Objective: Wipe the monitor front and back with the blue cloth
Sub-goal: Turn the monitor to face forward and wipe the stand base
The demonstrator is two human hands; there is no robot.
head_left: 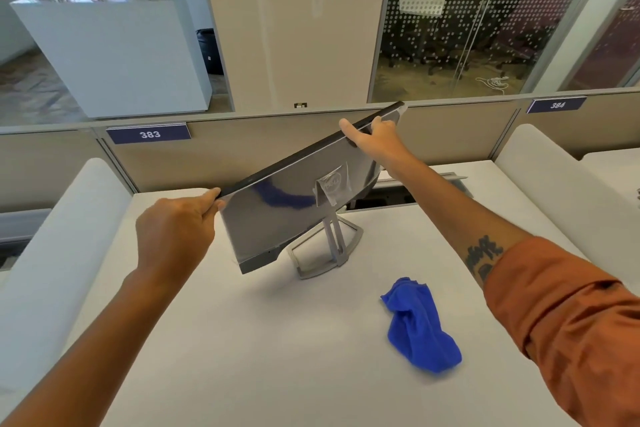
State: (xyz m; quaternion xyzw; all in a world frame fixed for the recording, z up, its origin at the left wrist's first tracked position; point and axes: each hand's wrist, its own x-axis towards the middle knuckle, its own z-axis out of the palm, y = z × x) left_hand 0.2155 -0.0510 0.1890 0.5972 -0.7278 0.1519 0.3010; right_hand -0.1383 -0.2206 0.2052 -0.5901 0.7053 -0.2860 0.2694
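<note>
Both hands, left point(175, 239) and right point(372, 139), pinch the thin silver flat-panel monitor point(294, 208) by its top edge (stiff, top-heavy, probably fragile); crumpled blue cloth point(420, 326) lies soft on the white desk point(259, 357).

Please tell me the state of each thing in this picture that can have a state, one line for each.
Silver-backed flat monitor: tilted, back toward the camera, held at both top corners.
Grey metal monitor stand: resting on the white desk.
Crumpled blue cloth: lying loose on the desk, untouched.
Left hand: grips the monitor's left corner.
Right hand: grips the monitor's top right edge.
Desk cable hatch: open.
</note>
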